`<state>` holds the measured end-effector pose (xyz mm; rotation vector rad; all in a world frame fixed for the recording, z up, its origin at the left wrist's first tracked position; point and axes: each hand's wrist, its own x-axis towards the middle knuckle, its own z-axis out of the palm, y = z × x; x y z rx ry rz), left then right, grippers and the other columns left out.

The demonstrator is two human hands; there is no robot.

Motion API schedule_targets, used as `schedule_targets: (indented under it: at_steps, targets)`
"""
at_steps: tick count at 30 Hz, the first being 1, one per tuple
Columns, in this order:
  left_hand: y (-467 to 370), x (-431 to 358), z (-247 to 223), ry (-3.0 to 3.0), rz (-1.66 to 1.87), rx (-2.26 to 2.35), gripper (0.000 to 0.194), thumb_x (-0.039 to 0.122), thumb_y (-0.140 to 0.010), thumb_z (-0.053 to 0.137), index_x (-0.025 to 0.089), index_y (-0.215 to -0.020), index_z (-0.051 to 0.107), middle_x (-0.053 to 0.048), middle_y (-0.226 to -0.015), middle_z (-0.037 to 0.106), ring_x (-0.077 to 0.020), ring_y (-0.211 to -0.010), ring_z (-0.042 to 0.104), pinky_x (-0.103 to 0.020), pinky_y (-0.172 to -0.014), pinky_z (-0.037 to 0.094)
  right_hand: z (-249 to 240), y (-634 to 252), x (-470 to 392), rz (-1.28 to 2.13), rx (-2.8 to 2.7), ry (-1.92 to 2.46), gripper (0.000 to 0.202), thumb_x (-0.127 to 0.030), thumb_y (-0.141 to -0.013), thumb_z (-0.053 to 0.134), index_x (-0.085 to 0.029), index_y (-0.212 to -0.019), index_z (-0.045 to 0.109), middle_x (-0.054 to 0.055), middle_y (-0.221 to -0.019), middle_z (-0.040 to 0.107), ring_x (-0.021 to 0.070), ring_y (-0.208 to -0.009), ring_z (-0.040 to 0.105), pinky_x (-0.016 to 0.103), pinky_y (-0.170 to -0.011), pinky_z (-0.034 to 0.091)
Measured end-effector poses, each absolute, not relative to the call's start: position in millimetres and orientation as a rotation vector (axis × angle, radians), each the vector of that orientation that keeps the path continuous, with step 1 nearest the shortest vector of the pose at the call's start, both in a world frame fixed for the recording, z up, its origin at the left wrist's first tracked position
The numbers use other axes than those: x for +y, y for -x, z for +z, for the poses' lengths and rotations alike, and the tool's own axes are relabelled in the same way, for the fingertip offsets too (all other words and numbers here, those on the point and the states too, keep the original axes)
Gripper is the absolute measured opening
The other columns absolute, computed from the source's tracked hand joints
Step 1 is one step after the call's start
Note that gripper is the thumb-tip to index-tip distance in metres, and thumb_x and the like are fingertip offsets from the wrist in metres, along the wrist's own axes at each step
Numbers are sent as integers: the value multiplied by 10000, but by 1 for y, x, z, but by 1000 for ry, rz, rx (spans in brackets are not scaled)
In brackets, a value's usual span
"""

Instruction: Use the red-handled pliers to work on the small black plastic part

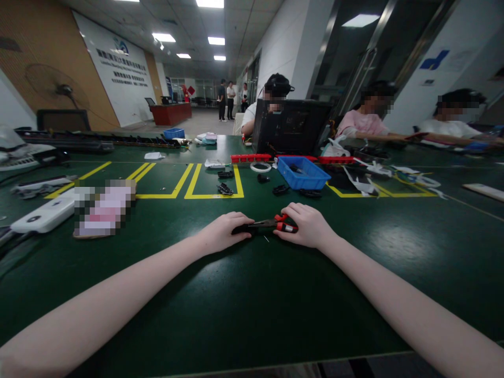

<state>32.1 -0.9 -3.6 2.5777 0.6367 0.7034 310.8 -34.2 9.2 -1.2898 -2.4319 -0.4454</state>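
My right hand (309, 226) is closed around the red-and-black handles of a pair of long-nose pliers (269, 223), whose jaws point left. Between the thumb and fingers of my left hand (226, 231) is a small black part (241, 229), mostly covered by the fingers. The plier tips reach this part; whether they grip it I cannot tell. Just below the pliers, a thin pale sliver (266, 239) lies on the green tabletop (252, 304).
Beyond my hands stand a blue bin (303, 173), black parts (225, 189), a white ring (260, 167) and red strips (251, 157). At left lie a white power strip (49, 211) and a blurred-out flat object (105, 209). Several people sit across the table, behind a large black case (289, 126).
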Motion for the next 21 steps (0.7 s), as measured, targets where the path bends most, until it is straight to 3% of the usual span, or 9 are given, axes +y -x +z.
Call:
schedule_targets:
  at_steps: [21]
  targets:
    - [-34,-4,0,-2664,688,725,349,239,-881,642,177,-1219,582,-83,-1075,646,-226,-982,617,-372,-876,509,9,-309,-34,-416,-2438,1356,406,-567,-803,605,-174,-904,600,77,-856,641,218,-758,607,324,-678,407]
